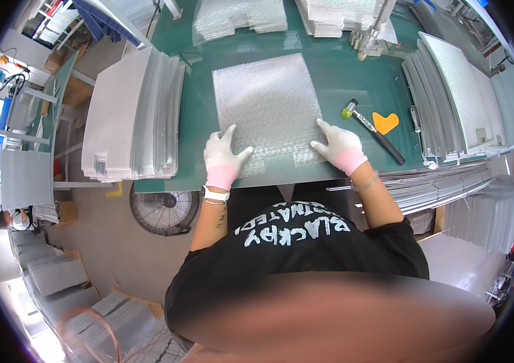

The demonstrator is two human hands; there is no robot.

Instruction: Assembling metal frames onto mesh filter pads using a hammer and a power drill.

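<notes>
A silvery, cross-textured rectangular sheet with a notch in its near edge (269,100) lies on the green-topped worktable (199,103), directly in front of the person. The left hand, in a white glove with a pink cuff (224,152), rests at the sheet's near left corner; the matching gloved right hand (342,146) rests along its near right edge. Both have thumb and forefinger spread apart, clenched on nothing; how hard they press cannot be told.

The step in hand looks like squaring or steadying the sheet. Any move from here would call for both hands acting evenly, so that the sheet does not skew or crease. To the right lie a black-handled hammer (379,137) and a yellow flat scraper (385,123), both apart from the right hand.
</notes>
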